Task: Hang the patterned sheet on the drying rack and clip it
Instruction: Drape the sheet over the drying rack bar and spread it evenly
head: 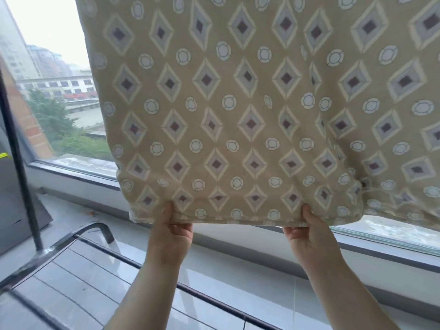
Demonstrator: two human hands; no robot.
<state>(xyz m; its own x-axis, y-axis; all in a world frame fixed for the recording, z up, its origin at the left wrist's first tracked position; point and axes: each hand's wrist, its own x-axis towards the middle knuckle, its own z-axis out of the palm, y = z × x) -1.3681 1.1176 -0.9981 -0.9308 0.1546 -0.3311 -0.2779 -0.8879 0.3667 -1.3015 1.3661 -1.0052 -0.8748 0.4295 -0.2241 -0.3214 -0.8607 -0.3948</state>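
Head view: patterned sheet [238,103] hangs from above, top unseen; my left hand [170,232] and right hand [307,234] pinch hem; I see no clips, so clipping likely left.

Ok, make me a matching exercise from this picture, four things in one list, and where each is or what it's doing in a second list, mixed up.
1 patterned sheet
2 left hand
3 right hand
4 drying rack

A metal bars low on the left
B grips the sheet's bottom edge near its left corner
C hangs in front of the window
D grips the sheet's bottom edge further right

Pairs: 1-C, 2-B, 3-D, 4-A
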